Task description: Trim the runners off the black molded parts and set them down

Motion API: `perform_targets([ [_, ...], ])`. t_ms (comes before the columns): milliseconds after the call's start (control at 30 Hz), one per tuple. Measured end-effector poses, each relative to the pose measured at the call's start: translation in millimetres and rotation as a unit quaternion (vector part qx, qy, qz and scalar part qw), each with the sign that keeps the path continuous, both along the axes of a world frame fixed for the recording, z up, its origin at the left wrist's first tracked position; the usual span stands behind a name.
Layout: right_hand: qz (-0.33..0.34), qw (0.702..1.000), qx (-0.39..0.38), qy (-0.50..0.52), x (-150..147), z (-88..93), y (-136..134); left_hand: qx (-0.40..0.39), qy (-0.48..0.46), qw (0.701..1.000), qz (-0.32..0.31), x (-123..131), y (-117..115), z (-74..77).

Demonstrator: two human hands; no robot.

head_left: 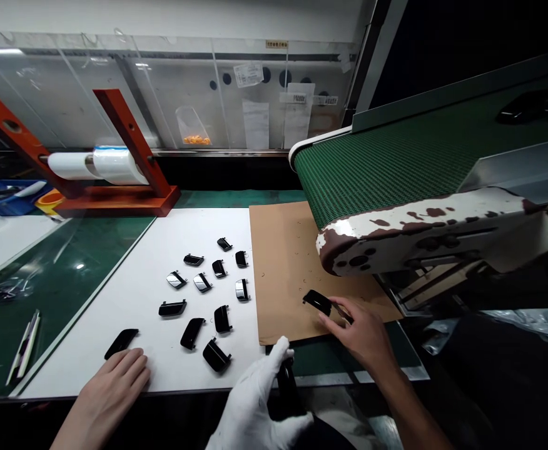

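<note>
My left hand [259,400], in a white glove, is closed round a black glossy plastic part [287,387] at the near table edge. My right hand [361,334] is bare and pinches another black part [318,301] lying on the brown cardboard sheet [283,262]. A thin dark piece shows under its fingers; I cannot make out what it is. Several more black glossy parts [202,282] lie spread on the white sheet [161,250] to the left.
Another person's bare hand [114,381] lies flat on the white sheet at bottom left, beside a black part [121,342]. A green conveyor belt [396,162] overhangs the cardboard on the right. An orange stand with a film roll [114,165] stands at the back left. A pen-like tool [25,347] lies on the green mat.
</note>
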State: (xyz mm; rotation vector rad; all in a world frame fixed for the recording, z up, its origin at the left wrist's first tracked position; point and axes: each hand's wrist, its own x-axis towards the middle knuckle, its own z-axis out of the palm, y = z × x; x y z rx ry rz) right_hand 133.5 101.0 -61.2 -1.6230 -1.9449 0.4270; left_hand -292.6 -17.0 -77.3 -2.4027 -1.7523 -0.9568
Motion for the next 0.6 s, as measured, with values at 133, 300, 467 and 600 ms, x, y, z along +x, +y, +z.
perform_targets([
  [133, 0.027, 0.998, 0.053, 0.033, 7, 30.7, -39, 0.087, 0.064, 0.993, -0.044, -2, 3, 3.1],
  [300, 0.102, 0.981, 0.164, 0.013, 13, 60.4, -65, -0.03, -0.076, 0.993, -0.089, 51, 9, 30.9],
  [467, 0.131, 0.973, 0.191, -0.023, 18, 74.4, -77, -0.11, -0.12, 0.978, -0.131, 170, 10, 44.5],
  [600, 0.137, 0.964, 0.223, -0.044, 19, 80.9, -83, -0.167, -0.163, 0.959, -0.163, 234, 14, 46.0],
])
